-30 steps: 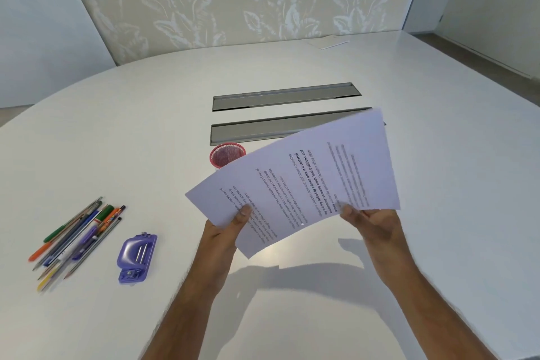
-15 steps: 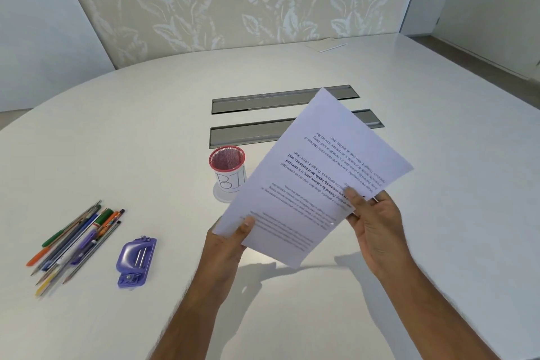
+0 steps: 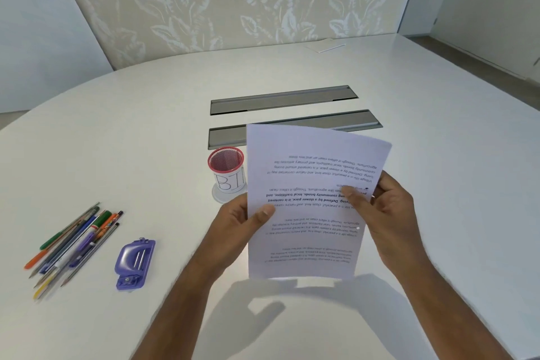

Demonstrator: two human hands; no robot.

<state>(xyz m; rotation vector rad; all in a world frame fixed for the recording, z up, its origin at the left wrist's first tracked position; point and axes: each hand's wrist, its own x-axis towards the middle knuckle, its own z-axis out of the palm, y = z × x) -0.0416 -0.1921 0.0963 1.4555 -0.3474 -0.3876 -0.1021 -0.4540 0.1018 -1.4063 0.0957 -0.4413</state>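
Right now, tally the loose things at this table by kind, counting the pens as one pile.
Printed paper, held: 1
Cup: 1
Punch: 1
Pen pile: 1
Far white pad: 1
Total: 5

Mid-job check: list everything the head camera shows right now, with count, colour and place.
printed paper: one sheet or thin stack, white, held above the table
mesh cup: one, red rim, label BIN, just left of the paper
hole punch: one, purple, left of the left arm
pens and pencils: loose bunch, mixed colours, far left
hatches: two, grey, table centre
flat pad: one, white, far edge
table: one, white
left hand: pinches the paper's left edge
right hand: pinches its right edge
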